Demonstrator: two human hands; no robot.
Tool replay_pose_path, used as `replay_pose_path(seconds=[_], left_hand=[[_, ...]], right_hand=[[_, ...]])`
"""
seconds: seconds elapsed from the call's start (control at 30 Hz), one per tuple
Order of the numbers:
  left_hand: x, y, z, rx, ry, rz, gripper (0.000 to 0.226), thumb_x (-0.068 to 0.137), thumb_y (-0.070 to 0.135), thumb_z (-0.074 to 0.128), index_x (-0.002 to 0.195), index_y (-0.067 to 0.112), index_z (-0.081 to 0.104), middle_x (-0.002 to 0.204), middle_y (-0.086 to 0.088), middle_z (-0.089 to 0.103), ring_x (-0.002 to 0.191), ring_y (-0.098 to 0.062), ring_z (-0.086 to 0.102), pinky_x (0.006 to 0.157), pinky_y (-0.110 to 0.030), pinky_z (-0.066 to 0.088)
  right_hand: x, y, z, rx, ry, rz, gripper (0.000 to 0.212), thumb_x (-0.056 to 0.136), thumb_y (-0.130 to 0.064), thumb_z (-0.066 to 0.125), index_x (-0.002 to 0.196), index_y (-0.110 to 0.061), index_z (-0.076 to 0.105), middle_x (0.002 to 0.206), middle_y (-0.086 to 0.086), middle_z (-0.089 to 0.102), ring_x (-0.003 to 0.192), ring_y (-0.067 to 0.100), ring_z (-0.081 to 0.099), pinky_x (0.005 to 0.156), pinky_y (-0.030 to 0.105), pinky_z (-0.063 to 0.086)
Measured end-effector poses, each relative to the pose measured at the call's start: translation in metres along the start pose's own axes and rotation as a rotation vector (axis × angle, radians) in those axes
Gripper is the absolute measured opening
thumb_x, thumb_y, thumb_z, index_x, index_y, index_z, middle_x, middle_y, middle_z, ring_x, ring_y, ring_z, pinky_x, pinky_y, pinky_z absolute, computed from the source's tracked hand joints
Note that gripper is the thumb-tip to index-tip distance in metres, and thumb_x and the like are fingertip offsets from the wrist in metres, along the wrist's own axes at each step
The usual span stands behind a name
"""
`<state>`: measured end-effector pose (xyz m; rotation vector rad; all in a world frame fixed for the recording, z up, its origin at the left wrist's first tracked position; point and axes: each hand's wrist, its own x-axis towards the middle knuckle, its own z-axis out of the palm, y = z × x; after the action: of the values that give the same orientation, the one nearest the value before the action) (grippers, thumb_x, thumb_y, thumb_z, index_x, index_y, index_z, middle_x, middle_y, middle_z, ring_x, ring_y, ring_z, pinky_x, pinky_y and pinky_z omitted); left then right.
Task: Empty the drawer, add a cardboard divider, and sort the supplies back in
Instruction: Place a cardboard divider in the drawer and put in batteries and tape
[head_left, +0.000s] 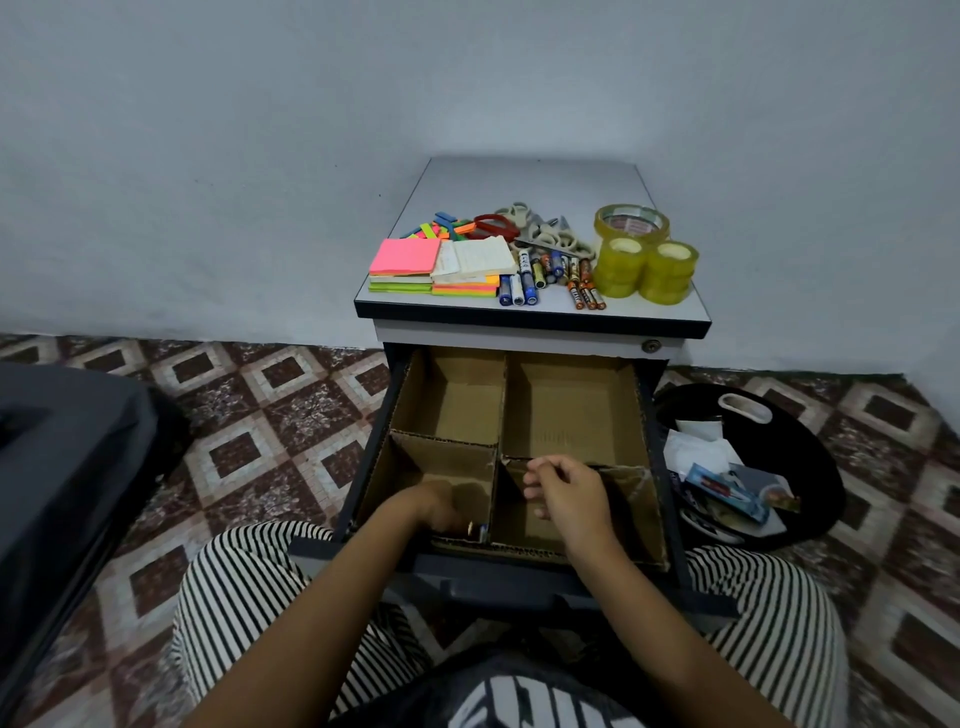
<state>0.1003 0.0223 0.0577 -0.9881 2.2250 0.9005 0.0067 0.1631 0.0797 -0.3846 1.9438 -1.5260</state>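
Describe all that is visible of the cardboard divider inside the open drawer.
The cardboard divider is brown corrugated board with rough-cut edges, fitted inside the drawer. One long wall and two cross walls form four compartments; both far ones look bare. The left hand reaches into the near-left compartment; the right hand is above the near-right one, contact unclear.

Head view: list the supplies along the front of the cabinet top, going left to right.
pink sticky notes → white notepad → blue batteries → orange batteries → tape rolls. The scissors lie behind and span several of these, so they are left out.
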Motion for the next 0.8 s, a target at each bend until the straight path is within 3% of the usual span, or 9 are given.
replay_pose_path(seconds=[0.57,0.8], left_hand=[[0.0091,-0.0075,0.0026,-0.058,0.026,0.081,0.03,0.094,0.013,0.05,0.123,0.013,0.058,0.124,-0.008,0.056,0.108,-0.018,0.055,0.09,-0.027,0.045],[0.0024,-0.006,-0.0038,0.025,0.21,0.149,0.024,0.095,0.024,0.048,0.113,0.014,0.061,0.112,-0.007,0.064,0.093,-0.014,0.058,0.08,-0.024,0.044]], right_hand=[[-0.0001,-0.0002,0.0001,-0.008,0.0,0.03,0.017,0.095,-0.014,0.048,0.088,-0.017,0.064,0.082,-0.001,0.065,0.071,0.009,0.059,0.058,0.021,0.045],[-0.0037,-0.0021,-0.0005,-0.047,-0.037,-0.012,0.018,0.095,-0.015,0.049,0.086,-0.019,0.063,0.082,-0.002,0.065,0.07,0.007,0.059,0.057,0.018,0.045]])
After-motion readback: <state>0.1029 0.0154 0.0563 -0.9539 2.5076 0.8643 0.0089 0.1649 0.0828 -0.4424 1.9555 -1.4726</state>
